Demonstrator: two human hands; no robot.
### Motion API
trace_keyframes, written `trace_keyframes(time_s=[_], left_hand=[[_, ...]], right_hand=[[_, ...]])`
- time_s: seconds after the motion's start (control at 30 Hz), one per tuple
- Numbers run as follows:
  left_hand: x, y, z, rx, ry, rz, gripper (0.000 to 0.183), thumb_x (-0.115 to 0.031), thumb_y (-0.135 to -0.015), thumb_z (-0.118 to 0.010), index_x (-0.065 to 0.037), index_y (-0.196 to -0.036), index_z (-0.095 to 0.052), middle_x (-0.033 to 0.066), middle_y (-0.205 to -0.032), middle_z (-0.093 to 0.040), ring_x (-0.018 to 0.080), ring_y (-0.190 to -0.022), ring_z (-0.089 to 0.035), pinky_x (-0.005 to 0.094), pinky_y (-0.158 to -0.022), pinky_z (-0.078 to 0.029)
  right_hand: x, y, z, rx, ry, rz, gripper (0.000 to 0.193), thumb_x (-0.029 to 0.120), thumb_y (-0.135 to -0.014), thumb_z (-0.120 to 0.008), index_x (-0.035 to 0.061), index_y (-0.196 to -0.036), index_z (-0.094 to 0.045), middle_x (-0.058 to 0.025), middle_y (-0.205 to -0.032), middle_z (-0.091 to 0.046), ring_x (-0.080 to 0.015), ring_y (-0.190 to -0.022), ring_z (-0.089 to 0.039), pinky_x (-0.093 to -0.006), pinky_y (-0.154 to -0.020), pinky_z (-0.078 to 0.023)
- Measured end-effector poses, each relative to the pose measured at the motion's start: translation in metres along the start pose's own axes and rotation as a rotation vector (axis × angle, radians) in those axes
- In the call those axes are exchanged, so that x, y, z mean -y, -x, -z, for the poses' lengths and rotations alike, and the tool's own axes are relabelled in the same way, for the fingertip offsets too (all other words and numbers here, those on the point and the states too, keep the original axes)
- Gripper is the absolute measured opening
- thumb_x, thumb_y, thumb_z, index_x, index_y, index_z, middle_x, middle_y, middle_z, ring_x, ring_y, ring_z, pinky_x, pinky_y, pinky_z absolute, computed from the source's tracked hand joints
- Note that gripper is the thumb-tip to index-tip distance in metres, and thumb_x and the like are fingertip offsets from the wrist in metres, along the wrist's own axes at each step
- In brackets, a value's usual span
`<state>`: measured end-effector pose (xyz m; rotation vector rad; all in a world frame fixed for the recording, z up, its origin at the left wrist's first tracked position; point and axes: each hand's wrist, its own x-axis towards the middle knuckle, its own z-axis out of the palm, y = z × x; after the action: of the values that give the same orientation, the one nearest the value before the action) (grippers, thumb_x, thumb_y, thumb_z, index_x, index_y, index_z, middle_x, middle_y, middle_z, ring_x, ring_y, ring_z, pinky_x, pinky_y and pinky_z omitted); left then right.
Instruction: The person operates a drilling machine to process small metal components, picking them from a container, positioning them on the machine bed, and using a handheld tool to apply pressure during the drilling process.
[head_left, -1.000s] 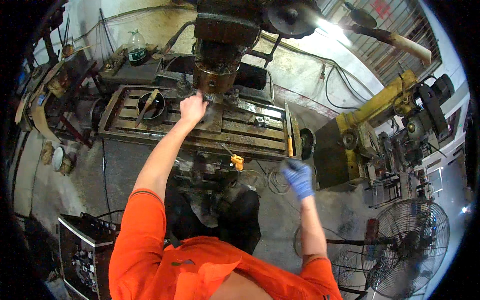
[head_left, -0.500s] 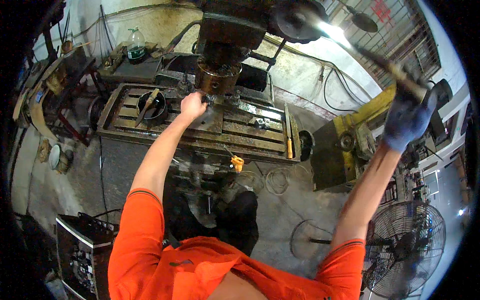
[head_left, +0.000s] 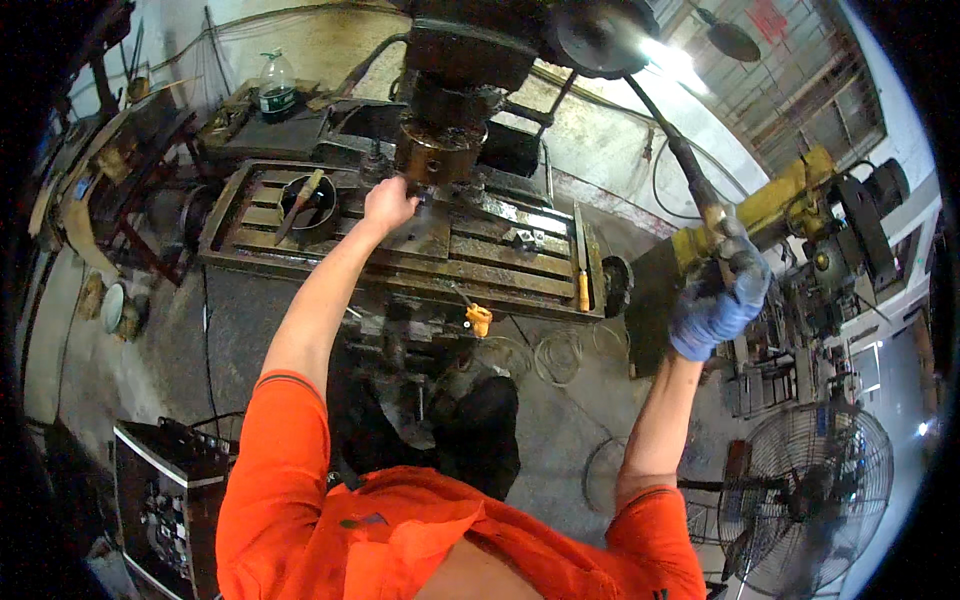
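My bare left hand [head_left: 389, 207] is closed in a fist right below the brown, oily spindle [head_left: 437, 152] of a large machine. A small dark part shows beside its fingers, but what they grip is hidden. Over on the right, my right hand [head_left: 722, 300] wears a blue-grey glove and is wrapped around the end of a long dark lever [head_left: 683, 155]. This lever slants up to the round hub [head_left: 600, 40] on the machine's head. Beneath the left hand lies the slotted machine table [head_left: 500, 262], wet and grimy.
On the table's left stands a dark pot [head_left: 322, 222] with a brush [head_left: 298, 208] across it. A file with an orange handle [head_left: 584, 290] lies at the right end, near small metal blocks [head_left: 526, 240]. A yellow tool [head_left: 478, 320] hangs at the front edge. A fan [head_left: 805, 500] stands lower right.
My right hand has swung down and inward, bringing the lever from the far upper right to a lower position. The left hand stays in nearly the same place under the spindle.
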<state>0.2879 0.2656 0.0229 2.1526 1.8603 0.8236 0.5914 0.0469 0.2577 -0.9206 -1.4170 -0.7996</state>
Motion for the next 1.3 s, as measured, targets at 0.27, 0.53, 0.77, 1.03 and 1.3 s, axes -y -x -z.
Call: trace_keyframes(time_s=[0.27,0.53,0.77,1.03,1.3], left_hand=[[0.046,0.084,0.126,-0.379,-0.241,-0.105,0.046,-0.034,-0.077,-0.059,-0.014,-0.117,-0.048,0.0111,-0.085,-0.057,0.0301,-0.071,-0.058,0.0405,-0.064,-0.045],[0.109,0.105,0.128,-0.115,-0.413,-0.155,0.036,-0.022,-0.082,-0.052,-0.006,-0.114,-0.051,0.0179,-0.08,-0.059,0.0313,-0.073,-0.059,0.0414,-0.07,-0.043],[0.044,0.082,0.065,-0.071,0.578,0.062,0.026,-0.018,-0.083,-0.051,0.002,-0.097,-0.06,0.0191,-0.084,-0.063,0.027,-0.079,-0.062,0.0339,-0.07,-0.046],[-0.004,0.039,0.01,-0.253,0.509,0.074,0.024,-0.017,-0.082,-0.052,0.0,-0.097,-0.061,0.0227,-0.082,-0.06,0.0356,-0.079,-0.059,0.0384,-0.067,-0.046],[0.007,0.051,0.004,-0.237,0.54,0.083,0.024,-0.016,-0.081,-0.052,-0.001,-0.098,-0.061,0.022,-0.087,-0.06,0.0344,-0.084,-0.059,0.0376,-0.07,-0.046]], right_hand=[[-0.005,0.009,0.0,-0.073,-0.74,-0.292,0.033,0.029,-0.089,-0.038,0.0034,-0.072,-0.049,-0.0095,-0.079,-0.056,-0.0279,-0.091,-0.054,-0.0502,-0.094,-0.033],[-0.004,-0.002,0.0,-0.061,-0.778,-0.335,0.033,0.029,-0.088,-0.04,0.0007,-0.077,-0.053,-0.0162,-0.085,-0.059,-0.0289,-0.092,-0.055,-0.0466,-0.092,-0.036],[-0.008,0.006,-0.004,-0.126,-0.707,-0.297,0.035,0.032,-0.087,-0.042,0.0003,-0.077,-0.054,-0.0126,-0.08,-0.058,-0.0283,-0.087,-0.056,-0.046,-0.089,-0.038],[0.002,0.008,-0.004,-0.109,-0.453,-0.181,0.032,0.023,-0.089,-0.039,0.0004,-0.07,-0.051,-0.012,-0.076,-0.056,-0.0287,-0.085,-0.057,-0.0495,-0.09,-0.039],[0.0,0.023,-0.001,-0.129,-0.729,-0.439,0.035,0.028,-0.087,-0.043,-0.0017,-0.074,-0.055,-0.013,-0.079,-0.058,-0.0292,-0.092,-0.054,-0.0501,-0.097,-0.03]])
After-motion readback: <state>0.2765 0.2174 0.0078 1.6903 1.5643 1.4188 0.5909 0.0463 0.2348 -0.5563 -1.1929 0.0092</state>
